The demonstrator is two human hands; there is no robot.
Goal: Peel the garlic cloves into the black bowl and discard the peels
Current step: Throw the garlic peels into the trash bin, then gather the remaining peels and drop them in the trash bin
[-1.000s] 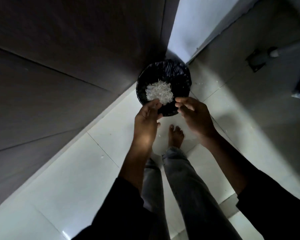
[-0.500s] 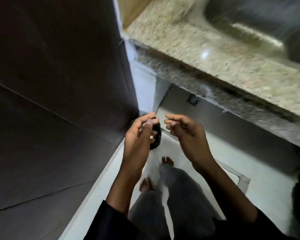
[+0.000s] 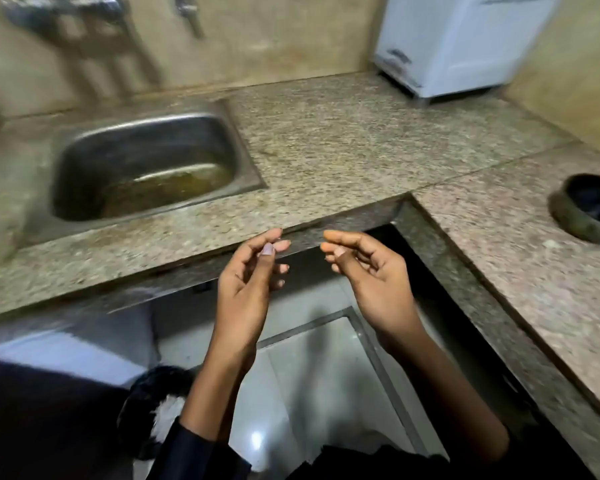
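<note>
Head view: both hands raised in front of the counter edge, w/ nothing held. Left hand (image 3: 246, 282) fingers loosely curled, thumb tip touching index tip, no peel visible between them. Right hand (image 3: 371, 271) same posture, fingers relaxed and bent, empty. Fingertips of the two hands near each other but apart.

Black bowl (image 3: 589, 207) sits on the granite counter (image 3: 343, 140), well to the right of the right fingertips and beyond them. Contents not readable, so can't confirm cloves inside. Bin w/ black liner (image 3: 153, 407) is on the floor, below and behind the left wrist; pale peels (image 3: 167, 415) show inside it. Steel sink (image 3: 142, 164) lies ahead-left of the left fingers; white appliance (image 3: 465, 39) far ahead-right.

Judgement: peels look discarded, task near its end; step in hand = clearing the last skin bits off the fingers.

To do it well: rub thumb against fingertips over the bin or sink, not over the counter, so flakes don't drift toward the bowl. Papery skin clings to damp fingers; check both palms. Frame is motion-blurred, so small residue can't be ruled out.
</note>
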